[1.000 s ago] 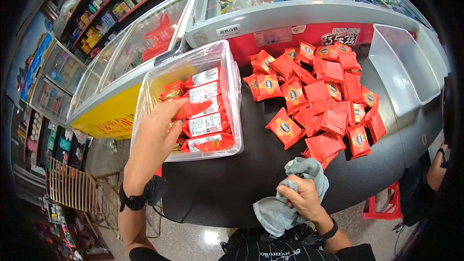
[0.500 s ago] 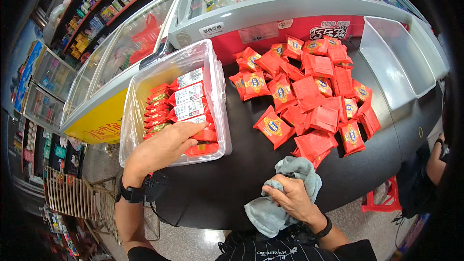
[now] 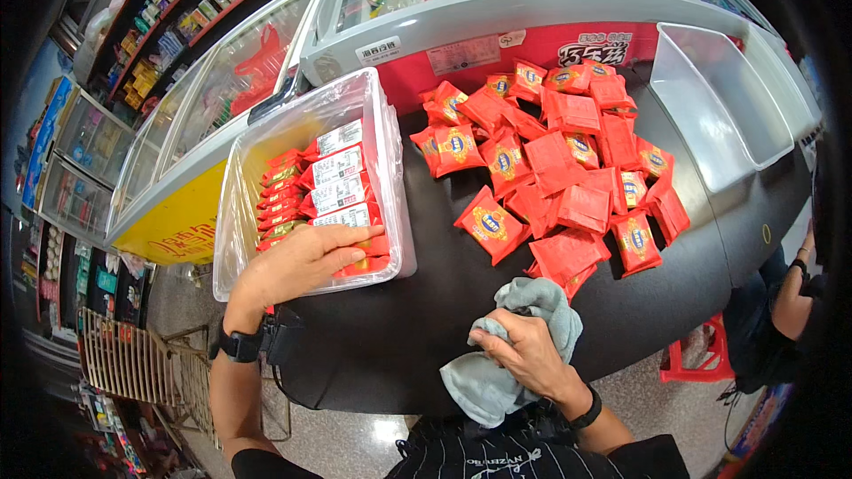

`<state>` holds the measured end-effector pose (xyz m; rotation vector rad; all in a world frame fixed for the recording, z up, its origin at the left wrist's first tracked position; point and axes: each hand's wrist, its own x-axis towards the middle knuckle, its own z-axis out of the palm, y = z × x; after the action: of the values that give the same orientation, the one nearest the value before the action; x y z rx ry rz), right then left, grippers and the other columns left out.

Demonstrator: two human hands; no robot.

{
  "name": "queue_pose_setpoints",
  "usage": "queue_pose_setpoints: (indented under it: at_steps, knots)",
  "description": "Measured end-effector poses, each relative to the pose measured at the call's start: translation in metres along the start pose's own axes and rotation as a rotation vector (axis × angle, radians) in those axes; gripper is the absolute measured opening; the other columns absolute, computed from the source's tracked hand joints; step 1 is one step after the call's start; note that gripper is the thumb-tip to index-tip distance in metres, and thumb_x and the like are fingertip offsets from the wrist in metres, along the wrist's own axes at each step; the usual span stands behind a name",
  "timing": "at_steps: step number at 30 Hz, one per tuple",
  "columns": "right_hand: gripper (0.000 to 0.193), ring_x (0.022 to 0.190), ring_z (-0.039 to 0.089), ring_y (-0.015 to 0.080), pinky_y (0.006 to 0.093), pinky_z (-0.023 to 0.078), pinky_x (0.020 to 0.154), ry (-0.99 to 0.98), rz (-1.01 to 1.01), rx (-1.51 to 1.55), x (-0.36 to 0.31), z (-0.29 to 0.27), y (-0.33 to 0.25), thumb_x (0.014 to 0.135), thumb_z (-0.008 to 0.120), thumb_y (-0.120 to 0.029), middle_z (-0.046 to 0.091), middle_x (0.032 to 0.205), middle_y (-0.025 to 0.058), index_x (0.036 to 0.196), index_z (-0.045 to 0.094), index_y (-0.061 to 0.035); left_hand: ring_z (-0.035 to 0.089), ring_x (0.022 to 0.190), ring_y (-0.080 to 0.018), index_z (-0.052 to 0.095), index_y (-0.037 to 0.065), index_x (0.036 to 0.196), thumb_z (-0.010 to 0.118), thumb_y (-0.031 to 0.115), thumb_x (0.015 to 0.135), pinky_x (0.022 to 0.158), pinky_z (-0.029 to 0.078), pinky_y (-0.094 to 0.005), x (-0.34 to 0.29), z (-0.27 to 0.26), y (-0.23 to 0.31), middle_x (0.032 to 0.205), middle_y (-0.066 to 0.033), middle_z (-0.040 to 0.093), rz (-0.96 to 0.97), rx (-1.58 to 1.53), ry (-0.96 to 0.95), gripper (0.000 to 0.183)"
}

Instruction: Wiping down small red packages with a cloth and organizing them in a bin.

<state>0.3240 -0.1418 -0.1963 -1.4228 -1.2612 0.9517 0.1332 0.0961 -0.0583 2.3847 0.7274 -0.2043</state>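
My left hand (image 3: 297,257) reaches over the near rim of a clear plastic bin (image 3: 399,204). Its fingers lie stretched across the red packets (image 3: 339,195) in there, nearest the front right ones; the undersides of the fingers are hidden. The packets sit in two rows, the right one with white labels up. My right hand (image 3: 530,350) is closed around a crumpled grey-green cloth (image 3: 479,381) at the table's near edge. Beyond it lies a loose heap of red packets (image 3: 581,164), several showing a gold and blue emblem.
An empty clear bin (image 3: 710,106) stands on the black table (image 3: 382,337) at the far right. Behind are glass-topped freezers (image 3: 532,4). A slatted chair (image 3: 129,355) is at left. On the right are a red stool (image 3: 701,359) and another person's arm (image 3: 792,297).
The view has shifted slightly. In the bin, my left fingers have flattened over the front right packets, and a gold emblem now shows beside them. My right hand keeps hold of the cloth.
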Motion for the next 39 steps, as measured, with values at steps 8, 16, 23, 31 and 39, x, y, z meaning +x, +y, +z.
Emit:
queue_pose_setpoints:
  at_steps: [8,16,23,31,39]
  knots:
    - [0.02,0.054,0.054,0.018,0.0308,0.043,0.052,0.032,0.005,0.027,0.0,0.005,0.004,0.095,0.064,-0.019,0.056,0.063,0.0072,0.086,0.058,-0.0015,0.065,0.097,-0.0173,0.061,0.004,0.128,0.057,0.015,0.097,0.087,0.049,-0.0297,-0.006,0.004,-0.013,0.111,-0.0123,0.07,-0.02,-0.102,0.054,0.032]
    - [0.022,0.049,0.052,0.0208,0.0342,0.042,0.051,0.042,0.061,0.089,-0.003,0.005,-0.001,0.094,0.065,-0.02,0.054,0.057,0.0085,0.084,0.057,-0.002,0.061,0.109,-0.0239,0.057,0.002,0.131,0.054,0.016,0.099,0.096,0.045,-0.0324,-0.021,0.003,-0.006,0.121,-0.0163,0.065,0.05,-0.034,0.165,0.036]
    - [0.02,0.053,0.056,0.0079,0.0252,0.044,0.05,0.046,0.011,-0.011,-0.001,0.004,0.003,0.096,0.062,-0.019,0.058,0.062,0.0016,0.087,0.061,-0.0014,0.053,0.125,-0.0344,0.058,0.002,0.13,0.052,0.007,0.096,0.104,0.042,-0.0385,-0.045,0.022,0.04,0.128,-0.0178,0.06,0.075,0.311,0.591,0.034]
    - [0.019,0.057,0.056,0.0076,0.0247,0.045,0.053,0.048,0.015,0.023,-0.002,0.003,0.002,0.097,0.061,-0.019,0.06,0.066,0.0024,0.092,0.063,-0.0009,0.063,0.102,-0.0301,0.062,-0.002,0.116,0.059,0.012,0.094,0.09,0.048,-0.0359,-0.017,0.016,-0.007,0.11,-0.0189,0.065,0.117,0.002,0.432,0.027]
    - [0.017,0.058,0.057,0.0128,0.0293,0.045,0.054,0.039,-0.107,-0.064,-0.005,0.005,0.007,0.094,0.064,-0.019,0.059,0.067,0.0049,0.094,0.062,-0.0022,0.064,0.083,-0.0204,0.065,0.001,0.115,0.06,0.021,0.096,0.076,0.049,-0.0324,-0.014,0.019,-0.013,0.093,-0.0139,0.068,-0.057,-0.063,0.223,0.029]
